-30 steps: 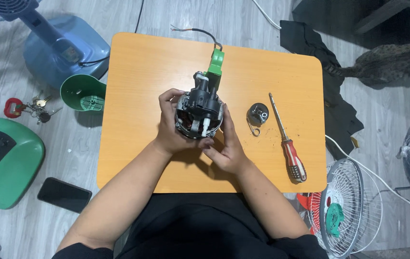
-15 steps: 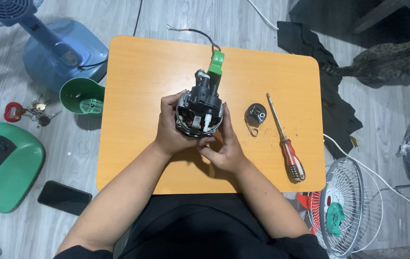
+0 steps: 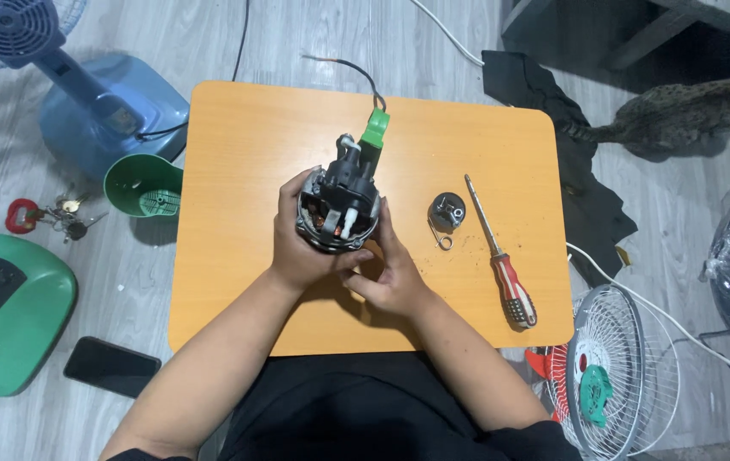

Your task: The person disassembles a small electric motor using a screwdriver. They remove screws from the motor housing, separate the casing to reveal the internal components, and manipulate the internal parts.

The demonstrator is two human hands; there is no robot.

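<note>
Frame centre: left hand grips fan motor upright, steadying it; right hand clasps its base. Screwdriver lies right on bench.

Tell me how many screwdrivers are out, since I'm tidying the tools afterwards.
1. The screwdriver, red-and-white handled, lies on the orange table, right of the small round metal part and the hands holding the fan motor. Others may be hidden off the table.
</note>
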